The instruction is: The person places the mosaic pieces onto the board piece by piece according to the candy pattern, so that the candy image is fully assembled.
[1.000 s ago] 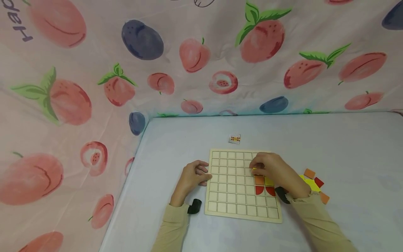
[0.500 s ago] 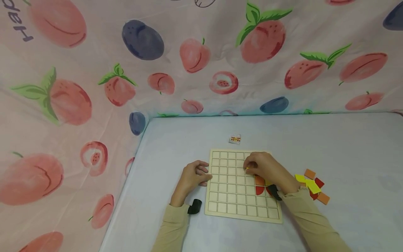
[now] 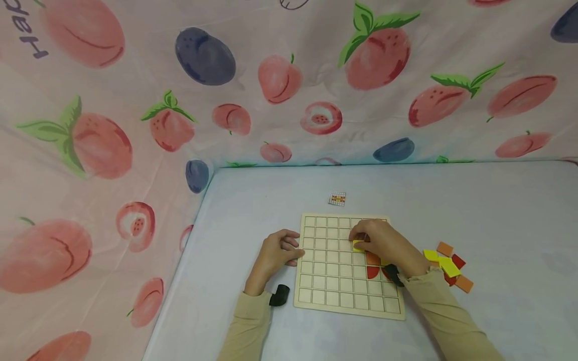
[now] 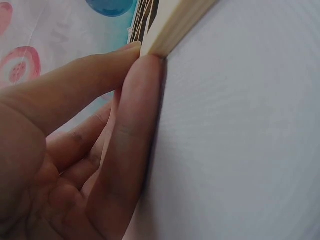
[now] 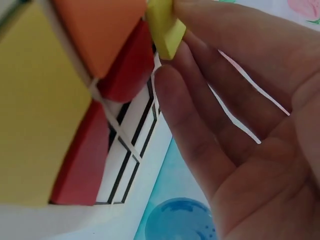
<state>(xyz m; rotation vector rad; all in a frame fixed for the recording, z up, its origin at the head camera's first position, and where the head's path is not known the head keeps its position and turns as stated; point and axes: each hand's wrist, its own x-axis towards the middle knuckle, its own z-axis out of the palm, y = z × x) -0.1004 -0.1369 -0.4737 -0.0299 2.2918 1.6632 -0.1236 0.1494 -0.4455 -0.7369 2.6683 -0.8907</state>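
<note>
A square wooden grid board (image 3: 325, 273) lies flat in front of me. At its left edge my left hand (image 3: 274, 253) pinches the rim between thumb and finger, seen close in the left wrist view. My right hand (image 3: 381, 241) is over the board's right half and holds a small yellow tile (image 5: 167, 30) between thumb and fingers, above or at a cell beside placed pieces. Those pieces include an orange tile (image 3: 373, 258), a red rounded piece (image 3: 372, 272) and a yellow tile (image 5: 40, 115). The right hand hides part of the cells under it.
To the right of the board lies a loose pile of yellow, orange and red tiles (image 3: 448, 267). A small patterned card (image 3: 337, 199) is behind the board. Fruit-printed cloth (image 3: 289, 120) hangs along the back and left of the pale tabletop (image 3: 244, 200).
My right hand has shifted left across the board with the yellow tile, then settled there, the tile now showing more. The left hand has stayed at the board's edge.
</note>
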